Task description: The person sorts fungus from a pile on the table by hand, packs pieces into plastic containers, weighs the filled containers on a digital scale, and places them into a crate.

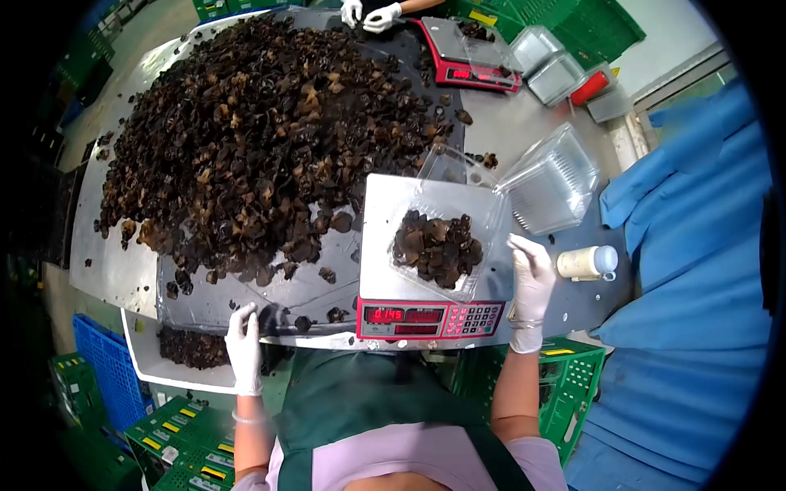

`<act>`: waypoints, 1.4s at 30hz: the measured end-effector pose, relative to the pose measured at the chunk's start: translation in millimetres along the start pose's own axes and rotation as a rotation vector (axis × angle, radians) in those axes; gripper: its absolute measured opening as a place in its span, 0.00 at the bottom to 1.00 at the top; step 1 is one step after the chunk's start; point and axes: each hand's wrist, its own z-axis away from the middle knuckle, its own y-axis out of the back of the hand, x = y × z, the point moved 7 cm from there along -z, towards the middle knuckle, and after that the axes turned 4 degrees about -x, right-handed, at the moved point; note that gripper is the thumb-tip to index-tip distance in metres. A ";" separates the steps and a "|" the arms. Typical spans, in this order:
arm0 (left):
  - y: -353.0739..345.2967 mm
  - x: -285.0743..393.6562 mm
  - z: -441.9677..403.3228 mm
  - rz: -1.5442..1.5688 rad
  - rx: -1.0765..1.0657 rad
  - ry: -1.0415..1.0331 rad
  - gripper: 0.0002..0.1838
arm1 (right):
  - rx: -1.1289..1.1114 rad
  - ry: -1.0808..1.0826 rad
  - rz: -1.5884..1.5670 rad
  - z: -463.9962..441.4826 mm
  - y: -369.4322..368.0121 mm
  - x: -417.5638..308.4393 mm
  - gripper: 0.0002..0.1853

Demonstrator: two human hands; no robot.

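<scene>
A clear plastic tray holding dark wood ear mushrooms rests on the metal plate of a red scale, whose display is lit. To the right of that scale is my gloved right hand, fingers bent and close together; whether anything is between them is hidden. My gloved left hand hovers near the table's front edge, left of the scale, its fingers slightly curled and apart, holding nothing. A large heap of dark mushrooms spreads over the table beyond my left hand.
Stacked clear trays stand right of the scale, near a capped bottle. Across the table are a co-worker's gloved hands and a second scale. Green crates and a white bin sit below the front edge.
</scene>
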 end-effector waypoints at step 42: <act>-207.7 243.6 -25.3 1.213 -0.743 -0.056 0.10 | -0.292 0.339 0.144 -5.6 -98.2 -61.7 0.16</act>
